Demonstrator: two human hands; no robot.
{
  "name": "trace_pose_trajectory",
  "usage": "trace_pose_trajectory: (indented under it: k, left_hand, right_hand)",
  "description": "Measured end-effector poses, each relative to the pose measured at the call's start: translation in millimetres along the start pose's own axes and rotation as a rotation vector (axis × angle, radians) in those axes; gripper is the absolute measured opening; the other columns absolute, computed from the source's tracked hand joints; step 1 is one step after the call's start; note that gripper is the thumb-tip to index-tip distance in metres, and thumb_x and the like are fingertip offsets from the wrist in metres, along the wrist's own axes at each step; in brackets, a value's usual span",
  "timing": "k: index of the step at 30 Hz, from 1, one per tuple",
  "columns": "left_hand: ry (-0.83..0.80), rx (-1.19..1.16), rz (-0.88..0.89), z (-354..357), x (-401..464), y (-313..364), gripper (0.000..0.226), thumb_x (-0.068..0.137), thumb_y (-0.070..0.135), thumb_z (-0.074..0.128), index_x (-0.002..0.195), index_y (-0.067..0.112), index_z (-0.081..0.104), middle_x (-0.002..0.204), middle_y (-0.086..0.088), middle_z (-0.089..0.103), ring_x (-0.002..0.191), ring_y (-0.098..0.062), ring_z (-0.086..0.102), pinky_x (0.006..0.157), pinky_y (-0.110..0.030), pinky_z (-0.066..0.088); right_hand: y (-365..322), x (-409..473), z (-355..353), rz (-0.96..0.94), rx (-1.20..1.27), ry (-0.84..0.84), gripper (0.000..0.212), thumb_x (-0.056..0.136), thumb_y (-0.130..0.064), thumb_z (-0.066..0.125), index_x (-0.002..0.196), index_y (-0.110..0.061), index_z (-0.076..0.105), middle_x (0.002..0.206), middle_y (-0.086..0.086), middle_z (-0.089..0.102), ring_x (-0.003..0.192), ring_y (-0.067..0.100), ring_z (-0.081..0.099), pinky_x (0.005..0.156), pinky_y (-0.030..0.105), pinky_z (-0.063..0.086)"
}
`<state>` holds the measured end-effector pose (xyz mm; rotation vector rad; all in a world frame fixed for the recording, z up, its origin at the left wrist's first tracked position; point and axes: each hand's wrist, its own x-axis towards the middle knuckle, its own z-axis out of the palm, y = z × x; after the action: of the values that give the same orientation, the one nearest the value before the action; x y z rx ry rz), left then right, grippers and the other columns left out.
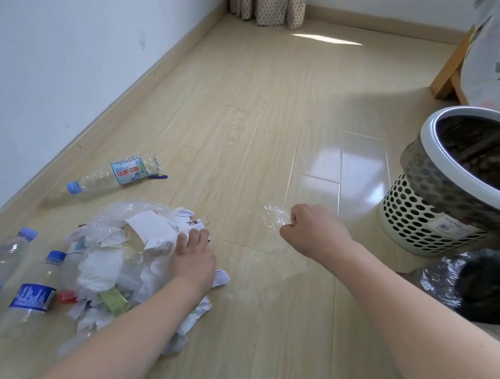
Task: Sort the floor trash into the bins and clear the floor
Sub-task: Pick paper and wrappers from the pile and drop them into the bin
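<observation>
We see both bare forearms reaching forward and down over the pale wood-plank floor. The heap of torn white paper scraps and clear plastic lies on the floor at lower left, between three clear plastic bottles with blue caps. The left hand rests knuckles-up on the heap, fingers curled into the scraps. The right hand is closed, pinching a crumpled clear plastic film near the white perforated bin with a dark liner.
</observation>
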<state>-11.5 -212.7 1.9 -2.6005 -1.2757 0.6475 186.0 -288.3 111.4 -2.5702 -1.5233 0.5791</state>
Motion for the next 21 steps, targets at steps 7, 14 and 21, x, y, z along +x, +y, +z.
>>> trace_pose_trajectory:
  k: [7, 14, 21]
  left_hand:
    - [0.030, -0.356, -0.054, -6.4, 4.1, -14.5, 0.027, 0.088, 0.026, 0.045, 0.100, 0.026, 0.068, 0.135, 0.007, 0.041, 0.121, -0.023, 0.030, 0.097, -0.037, 0.022]
    - [-0.051, -0.282, 0.042, -25.9, -8.2, -23.0, 0.017, 0.088, 0.026, 0.048, 0.097, 0.026, 0.063, 0.111, 0.002, 0.057, 0.111, -0.024, 0.046, 0.090, -0.036, 0.033]
    - [-0.153, -0.114, -0.004, -1.2, -0.9, 23.0, 0.010, 0.087, 0.026, 0.044, 0.089, 0.026, 0.054, 0.109, 0.000, 0.066, 0.106, -0.022, 0.053, 0.085, -0.034, 0.028]
  right_hand:
    - [2.8, -4.1, -1.4, -0.018, -0.015, -0.028, 0.019, 0.085, -0.021, 0.047, 0.070, -0.013, 0.040, 0.072, 0.000, 0.045, 0.067, 0.024, 0.045, 0.050, 0.025, 0.029]
    - [-0.2, -10.8, -2.5, 0.041, -0.051, -0.079, 0.024, 0.086, -0.019, 0.047, 0.065, -0.014, 0.034, 0.069, 0.000, 0.041, 0.055, 0.016, 0.039, 0.048, 0.025, 0.027]
    - [8.1, -11.3, -6.9, 0.056, -0.016, -0.055, 0.023, 0.086, -0.018, 0.045, 0.065, -0.014, 0.035, 0.068, 0.000, 0.043, 0.054, 0.017, 0.038, 0.048, 0.024, 0.028]
